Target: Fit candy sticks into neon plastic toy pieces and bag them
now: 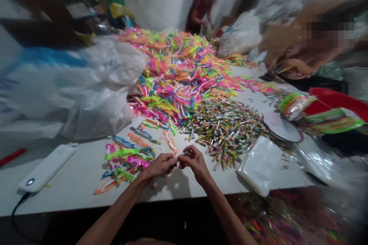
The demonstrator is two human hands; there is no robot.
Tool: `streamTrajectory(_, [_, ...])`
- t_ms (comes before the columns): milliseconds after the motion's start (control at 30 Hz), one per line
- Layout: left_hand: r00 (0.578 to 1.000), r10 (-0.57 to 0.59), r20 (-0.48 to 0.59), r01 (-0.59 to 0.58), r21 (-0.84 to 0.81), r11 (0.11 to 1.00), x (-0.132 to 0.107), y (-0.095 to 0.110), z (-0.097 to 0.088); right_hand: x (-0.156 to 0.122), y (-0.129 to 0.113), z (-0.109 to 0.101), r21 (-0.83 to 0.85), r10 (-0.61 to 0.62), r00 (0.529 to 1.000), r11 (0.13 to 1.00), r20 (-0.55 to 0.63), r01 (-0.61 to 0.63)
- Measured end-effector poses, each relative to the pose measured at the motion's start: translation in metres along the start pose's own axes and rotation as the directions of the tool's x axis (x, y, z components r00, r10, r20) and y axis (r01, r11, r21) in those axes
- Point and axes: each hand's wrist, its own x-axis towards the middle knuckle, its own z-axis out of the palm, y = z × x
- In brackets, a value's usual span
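My left hand (163, 165) is closed in a pinch over the table's near side, palm turned down. Its fingertips meet those of my right hand (194, 161), which is also pinched. A small greenish end, possibly of a printed tube, shows at the right fingers, but what either hand holds is too small to make out. Thin white string-like bits show around the fingertips. Left of my hands lies a loose group of flat plastic pieces (126, 155) in pink, green, orange and blue. A heap of small, shiny printed tubes (227, 128) rises just beyond my right hand.
A large heap of neon plastic pieces (178, 65) covers the table's far part. White sacks (100, 99) and a white power bank (47, 168) with a cable are left. Clear plastic bags (260, 166) and a red basin (339, 101) are right. Two people (198, 9) work beyond.
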Motion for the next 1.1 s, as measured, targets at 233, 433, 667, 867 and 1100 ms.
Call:
streamTrajectory(233, [0.985, 0.121, -0.125, -0.005, 0.672, 0.740, -0.043, 0.001, -0.060, 0.019, 0.026, 0.007, -0.379, 0.001, 0.991, 0.924, 0.136, 0.051])
streamTrajectory(433, [0.931, 0.315, -0.184, 0.050, 0.920, 0.388, -0.011, -0.002, -0.091, 0.059, 0.034, -0.003, -0.940, -0.160, 0.984, 0.318, 0.074, 0.122])
streamTrajectory(667, [0.936, 0.341, 0.089, -0.273, 0.796, 0.541, 0.088, -0.026, -0.040, 0.054, 0.039, -0.020, -0.957, -0.182, 0.980, 0.263, 0.075, 0.122])
streamTrajectory(867, [0.926, 0.377, 0.031, -0.271, 0.750, 0.603, 0.100, -0.022, -0.046, 0.074, 0.009, -0.060, -0.994, -0.217, 0.976, 0.106, -0.029, -0.005])
streamTrajectory(1100, [0.908, 0.366, -0.203, -0.213, 0.528, 0.822, 0.072, 0.007, -0.029, 0.107, 0.010, -0.044, -0.975, -0.255, 0.963, 0.222, -0.086, -0.028])
